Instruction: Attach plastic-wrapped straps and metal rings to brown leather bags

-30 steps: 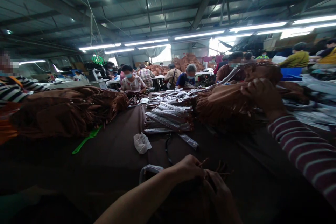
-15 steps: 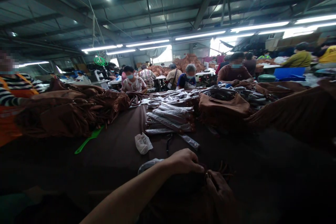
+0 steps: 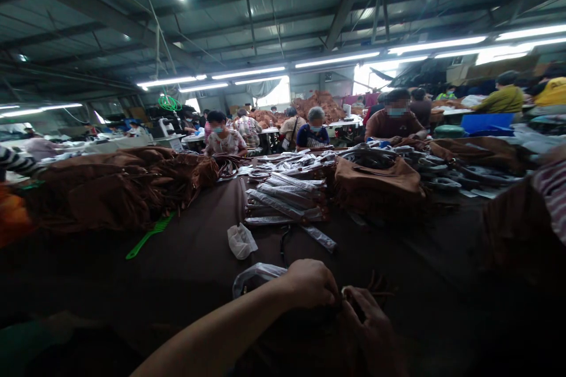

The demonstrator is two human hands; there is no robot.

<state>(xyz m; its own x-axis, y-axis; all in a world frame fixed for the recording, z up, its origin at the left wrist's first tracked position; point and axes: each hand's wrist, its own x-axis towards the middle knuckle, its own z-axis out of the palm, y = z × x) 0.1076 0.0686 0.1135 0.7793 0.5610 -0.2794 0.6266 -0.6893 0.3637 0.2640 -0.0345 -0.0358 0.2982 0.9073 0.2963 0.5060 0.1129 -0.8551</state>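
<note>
In front of me lies a dark brown bag [image 3: 316, 330], mostly in shadow. Its plastic-wrapped handle [image 3: 260, 272] loops up on the left, and thin fringe strands [image 3: 381, 287] hang out on the right. My left hand [image 3: 312, 284] is curled closed over the bag's top edge; what its fingertips grip is hidden. Close beside it, my right hand [image 3: 369, 318] pinches the bag at a small shiny metal fitting [image 3: 345, 291]. A crumpled white wrapper [image 3: 242, 241] and a thin dark hooked piece [image 3: 283, 241] lie beyond my hands.
Plastic-wrapped straps [image 3: 283, 200] are stacked mid-table. Brown bags [image 3: 101, 188] are heaped left, near a green comb-like tool [image 3: 148, 237]. Another brown bag [image 3: 380, 179] lies right of the straps. A co-worker's striped sleeve [image 3: 552, 194] is at the right edge; other people sit across the table.
My left hand has shifted slightly left and down, away from the metal fitting. The orange-aproned co-worker has moved left, mostly out of view. Brown material at right has moved aside; a striped sleeve appears.
</note>
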